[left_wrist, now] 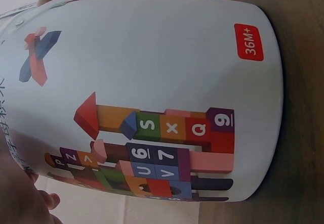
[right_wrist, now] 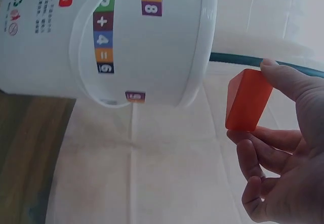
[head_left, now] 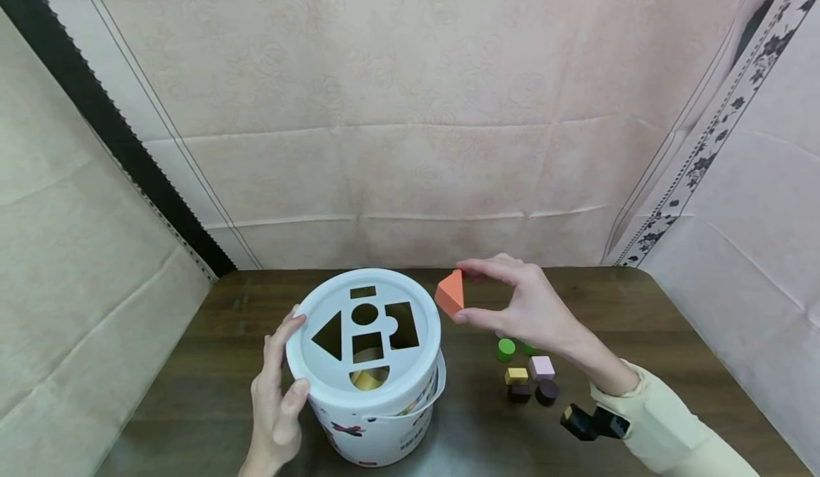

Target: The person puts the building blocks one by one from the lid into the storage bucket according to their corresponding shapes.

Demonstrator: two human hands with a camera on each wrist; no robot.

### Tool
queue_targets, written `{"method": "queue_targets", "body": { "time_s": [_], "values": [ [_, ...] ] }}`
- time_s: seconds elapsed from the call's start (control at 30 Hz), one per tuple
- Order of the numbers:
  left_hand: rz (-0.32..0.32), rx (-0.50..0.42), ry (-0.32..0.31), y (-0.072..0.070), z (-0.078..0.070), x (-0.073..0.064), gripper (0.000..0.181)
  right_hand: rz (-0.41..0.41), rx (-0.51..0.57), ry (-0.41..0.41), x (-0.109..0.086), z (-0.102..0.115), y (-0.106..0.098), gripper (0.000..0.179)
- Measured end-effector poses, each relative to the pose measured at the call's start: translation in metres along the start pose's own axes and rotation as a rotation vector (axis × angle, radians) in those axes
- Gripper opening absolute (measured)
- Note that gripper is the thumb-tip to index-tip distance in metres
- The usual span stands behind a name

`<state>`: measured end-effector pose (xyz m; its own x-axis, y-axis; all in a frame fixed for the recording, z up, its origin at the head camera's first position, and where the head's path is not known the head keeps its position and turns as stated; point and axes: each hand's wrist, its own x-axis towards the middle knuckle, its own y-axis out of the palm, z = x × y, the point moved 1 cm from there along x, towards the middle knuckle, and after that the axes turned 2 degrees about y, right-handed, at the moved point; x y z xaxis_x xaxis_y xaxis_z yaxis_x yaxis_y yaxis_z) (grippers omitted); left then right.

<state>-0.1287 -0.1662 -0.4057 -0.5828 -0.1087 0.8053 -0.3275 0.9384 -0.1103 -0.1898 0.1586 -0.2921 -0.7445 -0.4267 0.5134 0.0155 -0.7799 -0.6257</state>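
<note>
A white bucket (head_left: 378, 438) with printed pictures stands on the table, capped by a pale blue lid (head_left: 397, 374) with several shaped holes. My left hand (head_left: 275, 391) rests against the left rim of the lid, its thumb and fingers spread apart. In the left wrist view, printed blocks cover the bucket's side, and part of that hand shows at the lower left. My right hand (head_left: 519, 299) pinches an orange-red triangular block (right_wrist: 248, 100) between thumb and fingers. The block is raised above the table, just right of the lid.
Right of the bucket, several small blocks lie on the brown table (head_left: 211, 391), among them a green cylinder (head_left: 506, 349), a yellow block (head_left: 516, 376), a pink block (head_left: 542, 367) and a dark cylinder (head_left: 547, 392). Pale cloth (head_left: 410, 178) hangs behind and at both sides.
</note>
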Motion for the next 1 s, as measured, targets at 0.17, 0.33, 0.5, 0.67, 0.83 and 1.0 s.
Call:
{"method": "queue_targets", "body": {
  "time_s": [0.17, 0.33, 0.5, 0.67, 0.83, 1.0],
  "values": [
    [0.001, 0.003, 0.003, 0.0, 0.001, 0.0, 0.056, 0.0, 0.008, -0.046, 0.006, 0.004, 0.008, 0.059],
    [-0.001, 0.006, 0.003, 0.0, 0.001, 0.0, 0.056, 0.004, 0.016, -0.083, 0.011, 0.008, 0.015, 0.061],
    [-0.003, 0.01, 0.009, 0.0, 0.001, 0.0, 0.056, 0.006, 0.025, -0.107, 0.015, 0.013, 0.022, 0.062],
    [-0.003, 0.011, 0.017, 0.0, 0.001, 0.001, 0.056, 0.02, 0.043, -0.115, 0.019, 0.018, 0.028, 0.062],
    [-0.004, 0.013, 0.013, 0.0, 0.001, 0.0, 0.056, 0.036, 0.058, -0.156, 0.024, 0.023, 0.037, 0.064],
    [-0.005, 0.013, 0.009, 0.0, 0.0, 0.0, 0.056, 0.059, 0.078, -0.214, 0.03, 0.027, 0.048, 0.063]
  ]
}}
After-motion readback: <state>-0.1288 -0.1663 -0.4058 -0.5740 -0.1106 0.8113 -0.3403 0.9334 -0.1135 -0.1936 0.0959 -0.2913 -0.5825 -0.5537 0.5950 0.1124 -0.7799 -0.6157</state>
